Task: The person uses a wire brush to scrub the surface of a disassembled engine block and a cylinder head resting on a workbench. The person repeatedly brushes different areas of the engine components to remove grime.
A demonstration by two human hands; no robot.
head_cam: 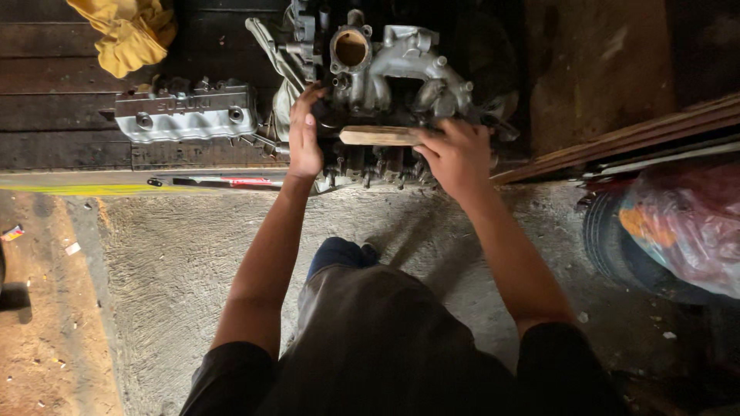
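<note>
Head view, read left to right. At about ten o'clock a yellow rag (pixel 127 32) lies crumpled on the dark wooden floor (pixel 46 115). Just below it, at nine o'clock from the engine part, a silver valve cover (pixel 186 113) rests flat with its ribbed top up. A red-and-white strip (pixel 231 182) lies along the edge where the boards meet the rough concrete step (pixel 177 254).

At twelve o'clock sits the grey metal engine assembly (pixel 385 85), its manifold with a round open port facing up. The left hand (pixel 304 131) presses against its left flank, fingers curled over the casting and thumb alongside, bracing it. The right hand (pixel 456 158) is closed round the end of a wooden handle (pixel 379 136) that lies across the front of the assembly, pointing toward nine o'clock; what is at its far tip is hidden by the left hand.

Done well, I judge, this calls for the bracing hand to stay firm and clear of the handle's tip, with the handle kept level.

At three o'clock slanted wooden boards (pixel 624 142) lean past, and below them a pink plastic bag (pixel 686 223) rests on a black tyre (pixel 609 243).
</note>
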